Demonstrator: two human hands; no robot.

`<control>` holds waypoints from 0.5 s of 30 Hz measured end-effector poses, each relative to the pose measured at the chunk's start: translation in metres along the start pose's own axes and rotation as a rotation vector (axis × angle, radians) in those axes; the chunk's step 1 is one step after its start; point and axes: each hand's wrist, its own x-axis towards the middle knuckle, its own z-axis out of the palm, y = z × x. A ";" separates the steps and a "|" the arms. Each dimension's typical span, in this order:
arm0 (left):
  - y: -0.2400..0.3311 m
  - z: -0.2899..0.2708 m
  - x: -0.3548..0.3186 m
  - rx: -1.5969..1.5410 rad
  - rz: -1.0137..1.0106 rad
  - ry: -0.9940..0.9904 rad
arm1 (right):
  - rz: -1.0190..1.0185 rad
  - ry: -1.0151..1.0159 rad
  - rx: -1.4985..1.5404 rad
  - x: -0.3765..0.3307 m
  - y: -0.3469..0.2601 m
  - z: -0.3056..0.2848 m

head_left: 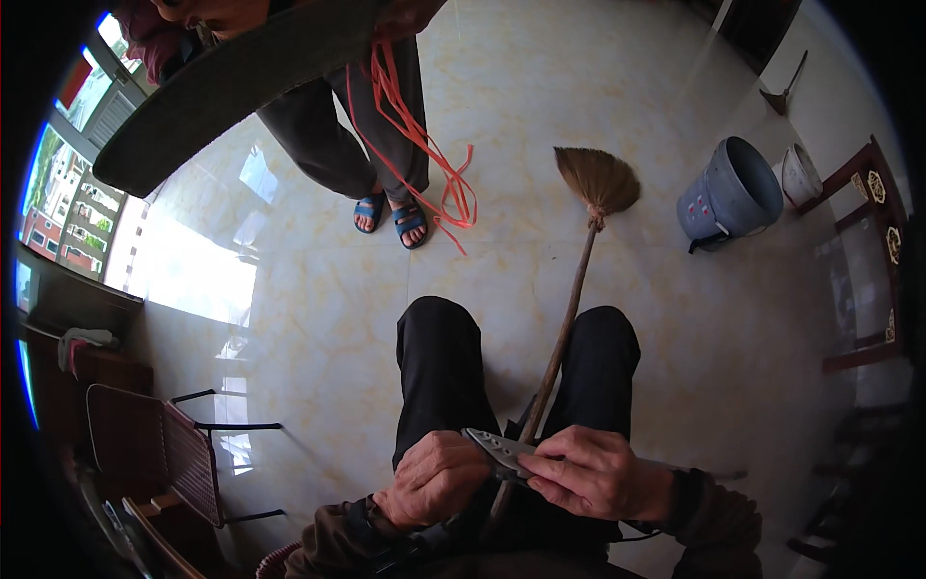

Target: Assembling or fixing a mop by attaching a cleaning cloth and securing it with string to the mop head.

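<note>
A broom (pixel 598 180) with a brown bristle head lies away from me, its long wooden handle (pixel 569 314) running back between my knees and under my hands. My right hand (pixel 593 473) is closed around a flat grey knife (pixel 499 448) with round holes along its blade, held slantwise across the handle. Close beside the blade's tip, my left hand (pixel 439 478) is curled into a fist over my lap. What its fingers hold is hidden.
Ahead on the left stands a person in blue sandals (pixel 410 224), with a long dark curved slab (pixel 222 101) and red ribbons (pixel 395 96) in front of them. A grey bucket (pixel 709 207) stands right, near a wooden chair (pixel 892 251). Another chair (pixel 193 449) is left.
</note>
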 end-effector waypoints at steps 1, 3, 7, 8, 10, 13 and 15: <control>0.000 0.003 -0.003 0.013 0.004 0.030 | -0.019 0.009 -0.023 0.000 0.000 0.001; 0.000 0.006 -0.006 0.030 0.016 0.047 | -0.037 0.017 -0.041 0.000 0.001 0.001; 0.000 0.009 -0.012 0.085 0.054 0.050 | -0.037 0.015 -0.034 0.005 0.002 0.000; 0.000 0.010 -0.012 0.089 0.047 0.068 | -0.038 0.015 -0.035 0.006 0.002 0.000; 0.002 0.015 -0.011 0.098 0.030 0.111 | -0.035 0.015 -0.071 0.008 0.001 0.000; 0.003 0.019 -0.013 0.111 0.040 0.152 | -0.032 0.033 -0.100 0.007 0.000 0.001; 0.004 0.021 -0.011 0.128 0.047 0.168 | -0.025 0.053 -0.108 0.007 0.001 0.002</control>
